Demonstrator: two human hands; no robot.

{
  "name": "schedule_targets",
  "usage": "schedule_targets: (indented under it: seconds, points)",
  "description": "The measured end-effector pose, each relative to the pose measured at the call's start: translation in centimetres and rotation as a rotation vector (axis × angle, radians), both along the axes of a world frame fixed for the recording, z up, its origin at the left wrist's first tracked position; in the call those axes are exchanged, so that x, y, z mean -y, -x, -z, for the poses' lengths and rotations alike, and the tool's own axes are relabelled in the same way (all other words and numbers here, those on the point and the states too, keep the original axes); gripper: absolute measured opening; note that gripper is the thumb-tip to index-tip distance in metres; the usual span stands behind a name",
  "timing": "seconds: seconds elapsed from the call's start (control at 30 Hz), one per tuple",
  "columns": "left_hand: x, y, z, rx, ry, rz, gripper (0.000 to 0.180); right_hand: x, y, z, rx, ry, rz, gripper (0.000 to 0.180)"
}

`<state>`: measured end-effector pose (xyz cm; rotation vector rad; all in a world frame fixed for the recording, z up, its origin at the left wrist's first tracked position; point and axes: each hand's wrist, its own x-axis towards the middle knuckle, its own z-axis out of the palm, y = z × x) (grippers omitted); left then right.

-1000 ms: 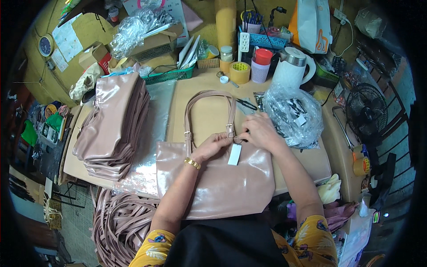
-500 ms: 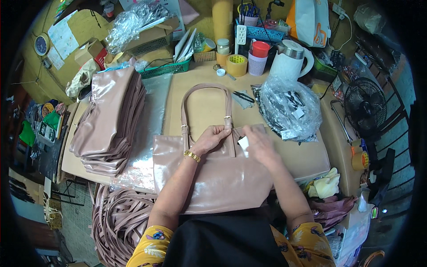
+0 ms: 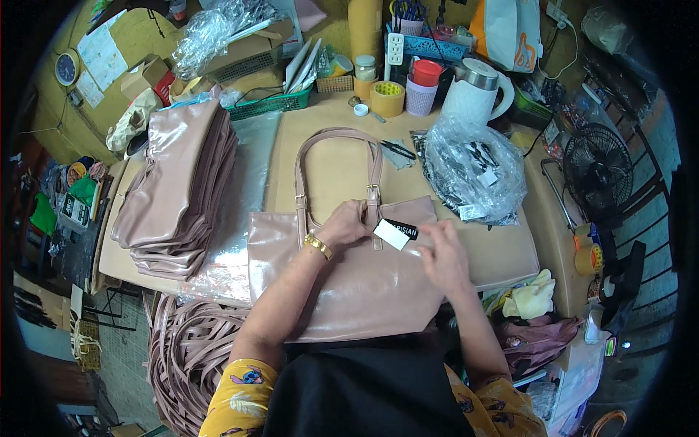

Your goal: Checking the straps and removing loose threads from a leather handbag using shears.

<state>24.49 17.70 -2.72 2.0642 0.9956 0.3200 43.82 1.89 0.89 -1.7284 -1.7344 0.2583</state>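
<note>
A dusty-pink handbag (image 3: 364, 302) lies flat on the table in front of me, its looped handle (image 3: 338, 132) pointing away. My left hand (image 3: 345, 225) is closed on the right-hand strap of that handle, just below its buckle. A black and white hang tag (image 3: 393, 241) rests over the strap's lower end, beside my left fingertips. Just right of the tag, my right hand (image 3: 445, 256) is open, with loosely bent fingers and nothing visible in them. Whatever fastens the tag to the bag is too small to make out.
Similar pink bags form a tall stack (image 3: 178, 182) at left, beside clear plastic sheeting (image 3: 251, 167). Pink straps (image 3: 193, 357) hang below. Black snips (image 3: 399, 150) lie beyond the bag. A plastic bag of black items (image 3: 477, 175), a kettle (image 3: 470, 98) and a fan (image 3: 598, 169) stand right.
The tag now lies flat across the strap with its black part showing; before, only white showed near my right fingers. My right hand has moved right and nearer to me, away from the strap.
</note>
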Motion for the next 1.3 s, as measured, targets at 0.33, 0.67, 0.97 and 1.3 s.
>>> schedule_targets:
  seconds: [0.33,0.67,0.97,1.3]
  points:
    - [-1.3,1.9,0.3,0.37,0.548,0.118,0.019,-4.4,2.7,1.5,0.015,-0.125,-0.075,0.021]
    - [-0.8,2.4,0.5,0.516,0.634,0.091,0.024,-6.4,6.0,3.3,-0.024,0.268,-0.047,0.033]
    - [-1.1,2.1,1.3,0.569,0.567,0.128,0.023,-5.7,6.3,3.9,-0.065,0.175,-0.056,0.025]
    - [-7.1,1.4,-6.6,0.171,-0.117,-0.059,0.039,-3.3,3.5,-3.4,0.076,0.373,-0.173,0.016]
